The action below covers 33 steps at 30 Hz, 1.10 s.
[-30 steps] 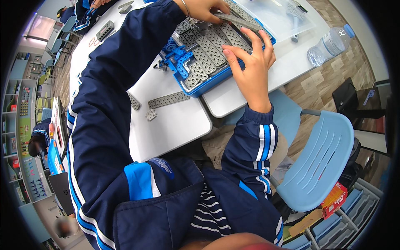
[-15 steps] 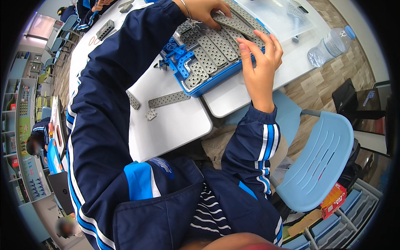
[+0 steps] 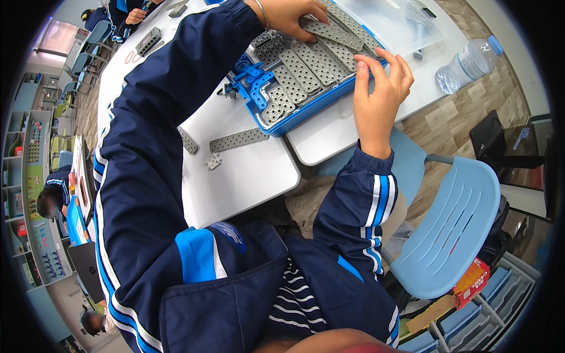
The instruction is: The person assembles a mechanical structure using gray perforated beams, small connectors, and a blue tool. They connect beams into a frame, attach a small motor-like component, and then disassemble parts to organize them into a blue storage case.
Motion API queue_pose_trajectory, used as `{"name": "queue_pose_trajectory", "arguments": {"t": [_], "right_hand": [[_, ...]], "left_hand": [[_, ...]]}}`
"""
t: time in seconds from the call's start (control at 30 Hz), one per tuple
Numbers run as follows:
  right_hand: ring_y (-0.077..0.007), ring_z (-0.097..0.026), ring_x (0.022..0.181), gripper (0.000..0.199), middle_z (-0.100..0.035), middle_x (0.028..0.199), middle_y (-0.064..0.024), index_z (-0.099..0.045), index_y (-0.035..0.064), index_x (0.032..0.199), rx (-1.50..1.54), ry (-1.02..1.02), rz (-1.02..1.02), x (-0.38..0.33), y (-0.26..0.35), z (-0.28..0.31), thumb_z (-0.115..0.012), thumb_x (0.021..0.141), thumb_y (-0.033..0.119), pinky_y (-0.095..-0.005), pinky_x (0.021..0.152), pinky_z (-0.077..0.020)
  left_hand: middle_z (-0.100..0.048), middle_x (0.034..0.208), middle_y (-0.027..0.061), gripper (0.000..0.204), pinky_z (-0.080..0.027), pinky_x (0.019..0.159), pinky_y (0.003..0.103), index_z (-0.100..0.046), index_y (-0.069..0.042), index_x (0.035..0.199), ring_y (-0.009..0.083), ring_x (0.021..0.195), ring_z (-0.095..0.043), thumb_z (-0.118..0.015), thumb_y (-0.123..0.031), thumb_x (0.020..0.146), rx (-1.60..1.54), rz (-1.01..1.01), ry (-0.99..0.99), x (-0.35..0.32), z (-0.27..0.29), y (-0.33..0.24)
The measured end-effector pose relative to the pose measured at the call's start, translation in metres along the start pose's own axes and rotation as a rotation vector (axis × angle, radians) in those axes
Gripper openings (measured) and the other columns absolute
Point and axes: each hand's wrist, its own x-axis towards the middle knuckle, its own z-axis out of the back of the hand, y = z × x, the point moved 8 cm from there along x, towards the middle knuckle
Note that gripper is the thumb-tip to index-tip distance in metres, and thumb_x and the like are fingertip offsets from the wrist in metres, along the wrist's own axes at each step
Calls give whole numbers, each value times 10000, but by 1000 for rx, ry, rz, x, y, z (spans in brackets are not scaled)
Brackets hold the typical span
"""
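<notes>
A blue tray point(image 3: 306, 112) on the white table point(image 3: 247, 176) holds several grey perforated metal plates point(image 3: 306, 67) and blue angle brackets point(image 3: 253, 79). My left hand point(image 3: 294, 17) presses flat on the grey plates at the tray's far side, fingers spread over a long strip. My right hand point(image 3: 379, 94) rests on the tray's near right edge, fingertips curled against the rim beside the plates. Neither hand lifts anything clear of the tray.
A loose grey perforated strip point(image 3: 238, 140) and a small bracket point(image 3: 213, 160) lie on the table. A clear lid point(image 3: 400, 23) and a plastic bottle point(image 3: 468, 62) sit to the right. A light-blue chair point(image 3: 447, 223) stands at my right. Other people sit at the left.
My right hand slid rightward along the tray to its near right edge. My left hand shifted slightly over the grey plates at the far side.
</notes>
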Motion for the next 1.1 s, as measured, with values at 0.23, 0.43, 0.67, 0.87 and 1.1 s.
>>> {"name": "queue_pose_trajectory", "arguments": {"t": [0.23, 0.43, 0.67, 0.87, 1.1], "right_hand": [[-361, -392, 1352, 202, -574, 1348, -116, -747, 65, 1049, 3, 30, -31, -2, -1, -5, -638, 992, 225, -535, 1086, -351], [-353, -380, 1371, 270, -561, 1393, -122, -748, 38, 1070, -30, 71, -44, -3, -1, -9, -622, 1014, 270, -523, 1115, -325], [-354, -353, 1407, 319, -530, 1443, -147, -747, 20, 1076, -136, 106, -24, -1, 5, -11, -621, 1014, 306, -540, 1136, -293], [-356, -340, 1418, 309, -530, 1459, -131, -761, 0, 1021, -143, 118, -88, 4, 3, -13, -661, 958, 286, -545, 1143, -285], [-371, -342, 1409, 307, -541, 1433, -133, -762, 9, 1009, -102, 90, -74, 2, 2, -14, -669, 959, 296, -559, 1131, -297]], "left_hand": [[-668, 1041, 172, 450, -543, 818, 421, -742, -20, 1094, 358, 935, -675, -863, -289, 753, 31, -3, 4, 2, 1, 5], [-671, 1030, 168, 471, -540, 777, 404, -739, -7, 1054, 332, 894, -677, -885, -334, 749, 52, 20, 8, 1, 0, 11], [-667, 990, 156, 479, -538, 739, 395, -734, -4, 1058, 312, 835, -674, -885, -346, 758, 54, 37, 6, 0, -1, 16], [-658, 999, 147, 457, -534, 710, 392, -736, -10, 1061, 299, 807, -668, -874, -340, 776, 51, 29, -2, -1, -1, 14], [-654, 1019, 130, 453, -527, 703, 380, -740, -27, 1094, 274, 803, -656, -871, -337, 792, 21, 70, 4, -2, -2, 15]]}}
